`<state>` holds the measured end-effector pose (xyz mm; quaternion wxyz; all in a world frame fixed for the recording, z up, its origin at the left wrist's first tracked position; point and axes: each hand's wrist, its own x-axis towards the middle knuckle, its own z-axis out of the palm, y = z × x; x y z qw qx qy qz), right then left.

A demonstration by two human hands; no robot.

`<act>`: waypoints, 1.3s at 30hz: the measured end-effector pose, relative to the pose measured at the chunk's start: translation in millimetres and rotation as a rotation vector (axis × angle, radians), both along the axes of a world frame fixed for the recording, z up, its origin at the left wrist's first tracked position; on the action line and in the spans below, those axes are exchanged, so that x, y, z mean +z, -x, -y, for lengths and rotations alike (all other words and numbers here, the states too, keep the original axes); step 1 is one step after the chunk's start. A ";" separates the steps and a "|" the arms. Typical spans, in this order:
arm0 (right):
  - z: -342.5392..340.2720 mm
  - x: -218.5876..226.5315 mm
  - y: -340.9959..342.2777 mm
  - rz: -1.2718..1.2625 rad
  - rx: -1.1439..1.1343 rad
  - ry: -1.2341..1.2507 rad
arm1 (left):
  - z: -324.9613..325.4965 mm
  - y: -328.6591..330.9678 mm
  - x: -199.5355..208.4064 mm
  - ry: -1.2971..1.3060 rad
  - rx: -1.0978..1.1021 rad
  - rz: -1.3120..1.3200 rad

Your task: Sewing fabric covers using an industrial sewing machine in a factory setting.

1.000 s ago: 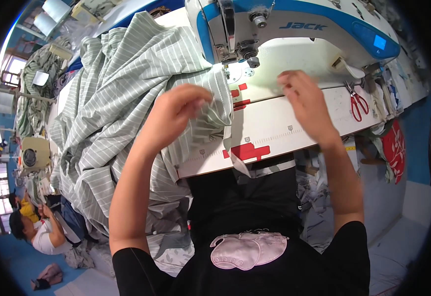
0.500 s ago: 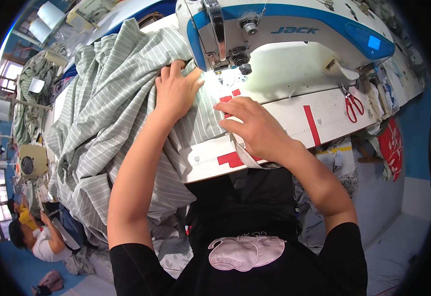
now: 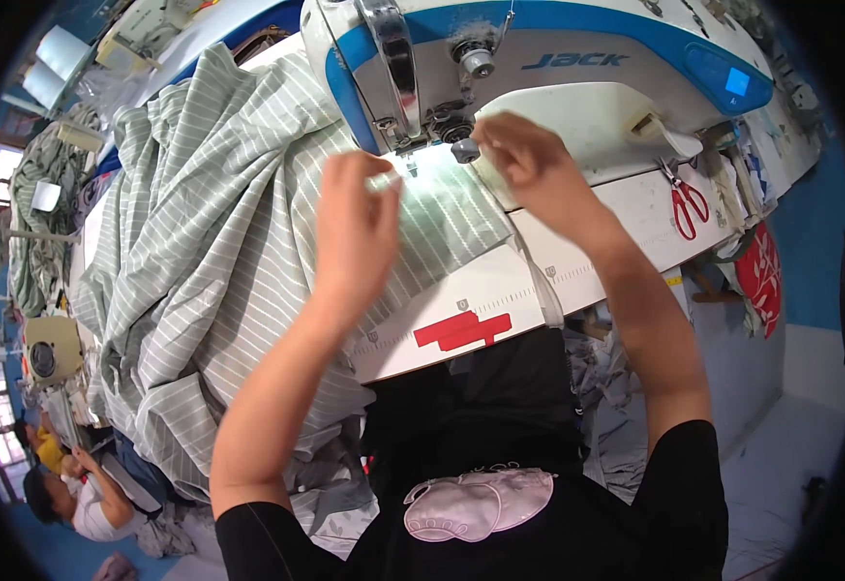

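Grey-green striped cloth [image 3: 432, 228] lies under the head of a blue and white sewing machine [image 3: 577, 48], its folds heaped to the left. My left hand [image 3: 357, 228] is raised over the cloth just left of the lit needle area, thumb and fingers curled together. Right of the needle area, in front of the machine body, my right hand [image 3: 539, 174] is also lifted, its fingers bent inward and somewhat blurred. Whatever either hand pinches is too small to make out. A narrow pale strip [image 3: 542, 281] hangs from the cloth's right edge over the table's front.
Red-handled scissors [image 3: 686, 205] lie on the white table [image 3: 510, 305] at the right. Red tape [image 3: 461, 330] marks its front. Papers and fabric pieces [image 3: 747, 184] stand at the right end. Another person [image 3: 98, 499] sits at the far lower left.
Both hands have come up off the cloth toward the needle area, the right one moving up and right. The cloth now spreads farther right, over the red tape near the needle.
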<state>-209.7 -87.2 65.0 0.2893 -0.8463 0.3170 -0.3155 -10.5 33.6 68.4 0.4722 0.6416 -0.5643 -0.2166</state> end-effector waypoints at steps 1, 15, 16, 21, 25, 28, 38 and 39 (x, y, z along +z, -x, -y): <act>10.2 4.0 -5.8 0.001 -0.002 -0.002 | -11.5 10.6 -3.8 0.003 -0.044 -0.055; 48.5 -37.1 -57.7 -0.307 -0.066 0.391 | -15.9 -57.9 -0.2 0.062 -0.551 0.840; 50.0 -42.0 -57.5 -0.310 -0.066 0.389 | -14.7 -62.3 -0.7 0.057 -0.566 0.832; 56.3 -68.5 -49.8 0.151 0.107 0.153 | -6.0 -69.7 -0.3 0.063 -0.600 0.800; 55.8 -70.0 -51.4 0.308 0.172 0.061 | -3.2 -75.9 -0.9 0.050 -0.598 0.779; 40.0 -62.0 -41.7 0.246 0.158 0.081 | -3.4 -77.8 -1.2 0.042 -0.582 0.758; 16.7 -23.1 -44.7 0.068 0.105 0.151 | -2.8 -76.9 1.5 -0.014 -0.586 0.770; 10.2 -19.2 -38.9 0.052 0.099 0.158 | -3.4 -73.8 0.6 0.035 -0.573 0.783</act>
